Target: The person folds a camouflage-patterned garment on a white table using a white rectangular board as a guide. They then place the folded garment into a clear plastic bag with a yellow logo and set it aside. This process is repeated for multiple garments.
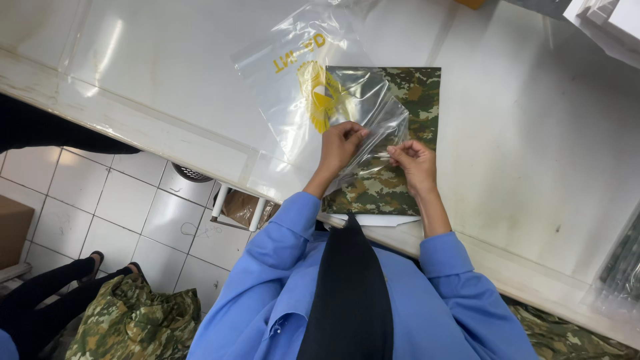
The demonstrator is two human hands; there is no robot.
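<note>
So you're standing at a big white table that fills most of the upper frame, a bit scuffed and glossy with light glare near the upper left. Its edge runs diagonally from the left side down to the lower right. Below that edge, on the left, there's white tiled floor, a pile of camouflage cloth at the bottom left, and someone else's legs in black next to it. A brown box sits at the far left edge. More bagged camouflage stuff peeks in at the right edge.

Center frame, a folded camouflage fabric piece lies flat on the table, right in front of you. A clear plastic bag with a yellow print is spread over its left part and trails off toward the upper middle.

Your left hand has its fingers curled together, pinching the edge of the bag just above the fabric. Your right hand is just beside it, fingers also drawn in and nipped onto the same crinkled plastic edge, resting over the fabric's lower middle. Hands are near each other but not touching, with the bag's film stretched between them. Your blue sleeves come up from the bottom of the frame.
</note>
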